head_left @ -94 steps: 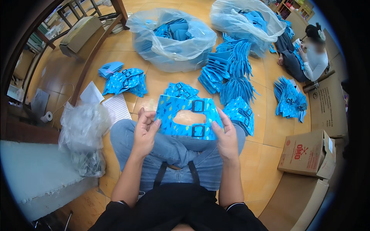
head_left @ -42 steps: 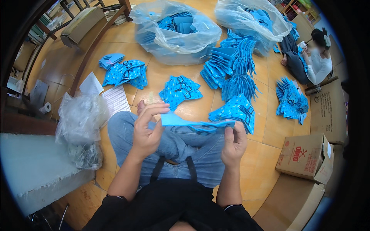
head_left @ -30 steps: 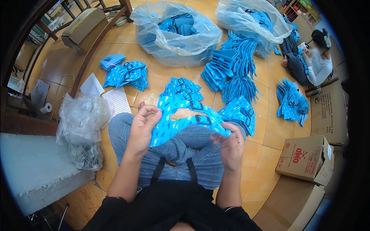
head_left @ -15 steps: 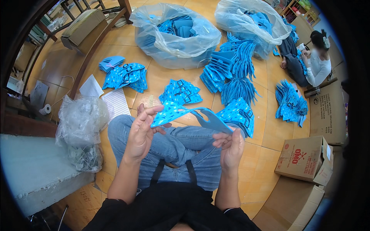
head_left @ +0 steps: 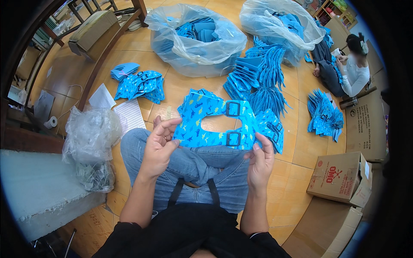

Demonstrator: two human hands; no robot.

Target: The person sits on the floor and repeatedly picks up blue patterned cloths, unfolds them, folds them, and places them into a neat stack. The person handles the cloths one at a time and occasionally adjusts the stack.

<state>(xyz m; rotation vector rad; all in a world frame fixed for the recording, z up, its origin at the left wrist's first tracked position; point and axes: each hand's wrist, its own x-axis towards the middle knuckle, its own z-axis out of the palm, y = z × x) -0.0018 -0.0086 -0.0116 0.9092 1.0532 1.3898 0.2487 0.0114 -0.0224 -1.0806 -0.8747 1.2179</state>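
Observation:
Above my lap I hold up a flat blue piece (head_left: 190, 124) with a small animal print, a large cut-out in its middle and two black buckles on its right part. My left hand (head_left: 158, 151) pinches its left edge between thumb and fingers. At the lower right corner, my right hand (head_left: 260, 161) grips it with the thumb in front. Partly hidden behind the piece lies a small pile of similar printed pieces (head_left: 205, 92). Another buckled stack (head_left: 275, 124) shows just beyond my right hand.
Two clear plastic bags (head_left: 189, 58) of blue pieces stand ahead, with fanned stacks (head_left: 266, 69) by the right one. More piles lie left (head_left: 142, 86) and right (head_left: 325, 116). Printed paper (head_left: 130, 115) and crumpled plastic (head_left: 90, 133) lie left; cardboard boxes (head_left: 335, 176) right. Another person (head_left: 355, 73) sits far right.
The blue piece has turned from nearly edge-on and curved to flat, its printed, buckled side now facing me. Both hands stay near the same spots, with my right fingers shifted on the edge.

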